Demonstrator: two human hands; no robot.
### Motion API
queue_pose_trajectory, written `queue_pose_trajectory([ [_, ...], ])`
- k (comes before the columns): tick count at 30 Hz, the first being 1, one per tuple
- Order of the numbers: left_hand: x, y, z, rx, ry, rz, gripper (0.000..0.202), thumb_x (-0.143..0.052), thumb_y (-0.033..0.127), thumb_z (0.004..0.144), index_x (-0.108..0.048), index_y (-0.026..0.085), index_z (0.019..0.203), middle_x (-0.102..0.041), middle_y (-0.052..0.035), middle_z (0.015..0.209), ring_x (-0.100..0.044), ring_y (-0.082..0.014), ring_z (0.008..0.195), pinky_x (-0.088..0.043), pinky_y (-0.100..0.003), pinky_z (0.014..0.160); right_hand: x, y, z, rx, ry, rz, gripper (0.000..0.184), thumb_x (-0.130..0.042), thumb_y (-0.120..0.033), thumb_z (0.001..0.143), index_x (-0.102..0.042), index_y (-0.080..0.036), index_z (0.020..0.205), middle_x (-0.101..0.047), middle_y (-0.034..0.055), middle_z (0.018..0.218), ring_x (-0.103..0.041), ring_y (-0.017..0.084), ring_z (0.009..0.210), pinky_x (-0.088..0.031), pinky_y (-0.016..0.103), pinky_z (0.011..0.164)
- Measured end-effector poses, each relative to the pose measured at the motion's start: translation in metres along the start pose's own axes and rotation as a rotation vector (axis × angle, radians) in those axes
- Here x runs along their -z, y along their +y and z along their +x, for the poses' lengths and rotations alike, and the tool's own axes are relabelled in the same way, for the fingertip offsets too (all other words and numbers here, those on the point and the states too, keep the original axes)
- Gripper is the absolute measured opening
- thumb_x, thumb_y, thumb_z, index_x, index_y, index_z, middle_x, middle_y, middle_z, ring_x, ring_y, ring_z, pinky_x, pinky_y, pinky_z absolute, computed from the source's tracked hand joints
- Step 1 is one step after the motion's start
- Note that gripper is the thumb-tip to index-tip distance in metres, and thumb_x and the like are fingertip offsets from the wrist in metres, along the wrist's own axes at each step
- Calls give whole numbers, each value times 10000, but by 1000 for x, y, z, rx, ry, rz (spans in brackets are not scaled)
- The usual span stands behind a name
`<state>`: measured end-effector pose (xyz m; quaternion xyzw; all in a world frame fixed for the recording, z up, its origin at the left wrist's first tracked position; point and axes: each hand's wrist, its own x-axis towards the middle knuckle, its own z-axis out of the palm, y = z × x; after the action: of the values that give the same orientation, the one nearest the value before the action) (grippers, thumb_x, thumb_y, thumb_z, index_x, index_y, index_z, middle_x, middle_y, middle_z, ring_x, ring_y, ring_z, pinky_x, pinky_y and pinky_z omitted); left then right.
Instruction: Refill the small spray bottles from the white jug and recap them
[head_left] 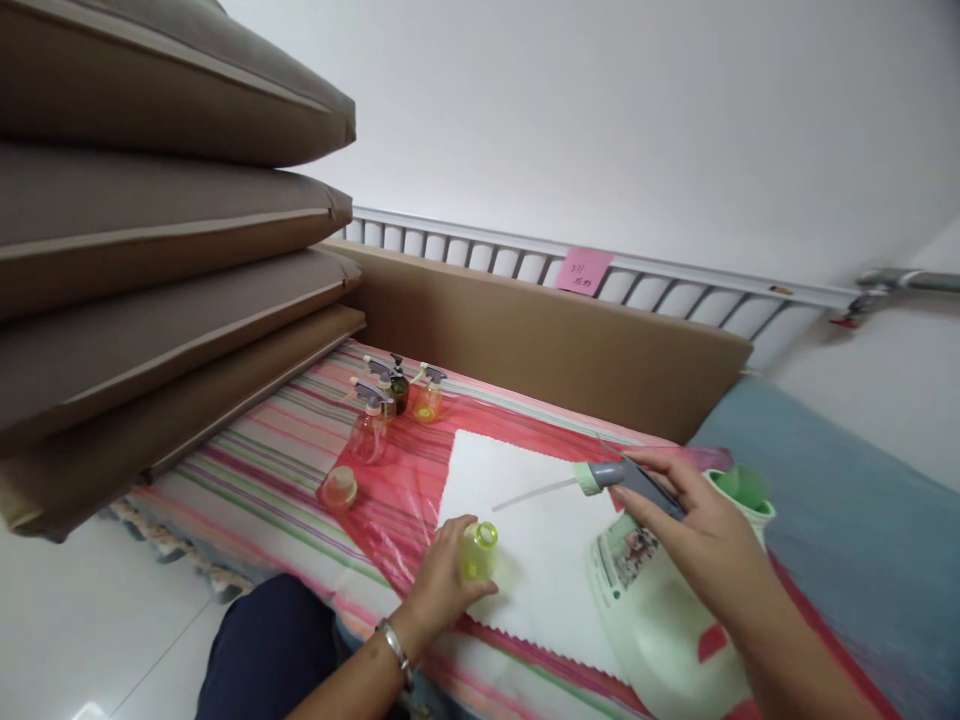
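Observation:
My left hand (442,578) is wrapped round a small yellow-green clear bottle (477,552), whose open neck faces up. My right hand (686,500) grips a grey trigger spray head (626,478) with a pale green collar. Its thin dip tube (532,493) points left, above a white cloth (510,470) with zigzag edges and apart from the bottle's mouth. Under my right forearm stands a large pale green jug (660,630) with a printed label, its wide mouth (742,490) uncapped.
Several spray bottles (369,430) and a small round pale cap or jar (341,487) are on red plastic sheeting (405,470) over a striped cloth (270,450). Stacked brown cushions (172,210) rise at left. Behind are a brown panel (525,340), a radiator (480,255) and a pink note (584,271).

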<state>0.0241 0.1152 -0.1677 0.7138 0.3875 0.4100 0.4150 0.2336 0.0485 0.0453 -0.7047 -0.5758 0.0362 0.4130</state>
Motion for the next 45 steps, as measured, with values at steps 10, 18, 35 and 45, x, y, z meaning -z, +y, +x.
queue_pose_trajectory([
  [10,-3,2,0,-10,28,20,752,-799,118,527,-457,209,1191,-532,-76,1186,-485,-260,1141,-371,-438,1000,-11,-15,-23,133,-144,-138,283,-509,-445,787,-549,-289,1020,-692,14,954,-644,221,783,-457,304,659],
  [18,-5,3,2,-26,24,49,791,-820,129,510,-447,211,1204,-532,-77,1180,-487,-257,1129,-386,-429,981,-74,-11,-39,187,-351,-170,228,-490,-299,802,-540,-290,1025,-688,0,985,-646,216,877,-455,305,739],
  [35,-6,1,3,-58,21,34,807,-840,171,494,-457,237,1201,-543,-63,1171,-499,-257,1104,-395,-442,967,-96,-15,-32,105,-512,-353,151,-457,-302,852,-579,-254,925,-700,29,880,-637,218,811,-391,271,657],
  [45,-5,2,0,-70,28,37,819,-851,180,490,-456,227,1206,-547,-66,1165,-499,-255,1092,-405,-427,955,-99,-21,-30,63,-528,-448,158,-466,-301,842,-595,-224,892,-704,73,823,-638,245,779,-348,270,605],
])
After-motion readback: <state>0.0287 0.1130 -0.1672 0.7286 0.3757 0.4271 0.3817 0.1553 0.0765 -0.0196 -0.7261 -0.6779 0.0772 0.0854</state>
